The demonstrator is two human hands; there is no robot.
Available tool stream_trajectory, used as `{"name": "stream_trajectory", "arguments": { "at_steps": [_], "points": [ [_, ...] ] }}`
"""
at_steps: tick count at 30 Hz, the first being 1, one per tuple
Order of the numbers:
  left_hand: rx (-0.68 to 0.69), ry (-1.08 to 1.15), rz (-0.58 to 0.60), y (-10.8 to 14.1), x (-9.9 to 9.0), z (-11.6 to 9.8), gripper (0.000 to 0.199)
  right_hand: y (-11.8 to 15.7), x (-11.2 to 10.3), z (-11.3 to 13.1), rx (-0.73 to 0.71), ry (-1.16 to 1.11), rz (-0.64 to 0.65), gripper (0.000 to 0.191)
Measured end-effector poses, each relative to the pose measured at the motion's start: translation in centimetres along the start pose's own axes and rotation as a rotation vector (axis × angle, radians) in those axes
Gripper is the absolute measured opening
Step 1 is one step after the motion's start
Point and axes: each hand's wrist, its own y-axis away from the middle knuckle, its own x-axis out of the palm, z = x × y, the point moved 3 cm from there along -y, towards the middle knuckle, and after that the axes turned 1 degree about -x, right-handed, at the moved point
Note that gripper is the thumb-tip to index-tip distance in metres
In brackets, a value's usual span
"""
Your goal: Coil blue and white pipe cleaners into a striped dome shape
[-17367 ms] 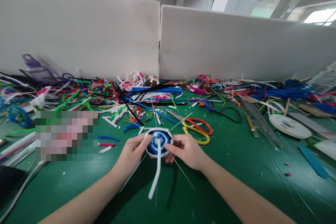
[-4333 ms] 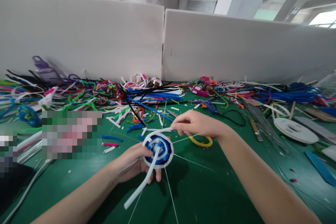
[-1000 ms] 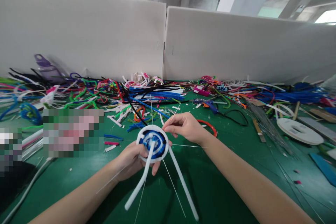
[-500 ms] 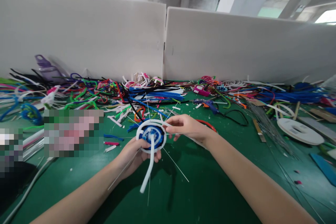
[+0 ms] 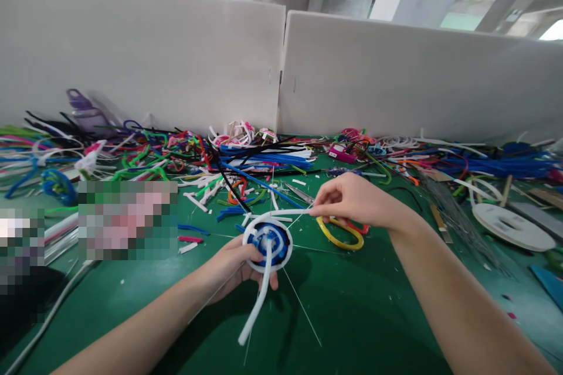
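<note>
My left hand [image 5: 244, 263] grips a round coil of blue and white pipe cleaners [image 5: 278, 246], thumb on its face and fingers beneath. Thin straight wires stick out from the coil like spokes. A white pipe cleaner [image 5: 257, 319] hangs from its centre toward me. Around the rim runs another white strip [image 5: 292, 211], whose free end my right hand [image 5: 341, 202] pinches between thumb and fingertips, held out to the right. Below the right hand, scissors with yellow and red handles [image 5: 347, 243] lie on the green table [image 5: 352, 316].
Coloured pipe cleaners [image 5: 268, 155] are heaped along the white partition [image 5: 176, 64]. A purple bottle [image 5: 88, 114] stands at the back left. To the right lie a white spool [image 5: 512, 227] and a bundle of thin wires [image 5: 453, 217]. A white cable [image 5: 57, 304] runs along the left.
My right hand has moved up and right, away from the coil, drawing the white strip's end outward. The coil has shifted slightly right and down in view. The scissors' handles now show.
</note>
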Motion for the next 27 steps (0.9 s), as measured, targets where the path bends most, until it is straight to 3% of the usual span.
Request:
{"name": "stream_trajectory", "arguments": {
  "at_steps": [4, 11, 18, 22, 27],
  "points": [
    [-0.016, -0.025, -0.004, -0.1, 0.0, 0.1, 0.015, 0.8, -0.9, 0.8, -0.015, 0.085, -0.184, 0.034],
    [-0.014, -0.017, -0.021, -0.1, -0.3, 0.4, 0.011, 1.7, -0.8, 1.9, -0.127, 0.346, -0.328, 0.024],
    [0.045, 0.038, -0.052, -0.1, -0.4, 0.0, 0.012, 1.6, -0.4, 2.0, -0.187, 0.489, -0.421, 0.031],
    [0.058, 0.042, -0.105, -0.2, -0.5, -0.1, 0.012, 1.4, -0.2, 2.2, -0.238, 0.51, -0.406, 0.018],
    [0.069, 0.051, -0.182, -0.3, -0.6, -0.4, 0.008, 1.0, 1.2, 2.6, -0.295, 0.551, -0.27, 0.016]
  ]
}}
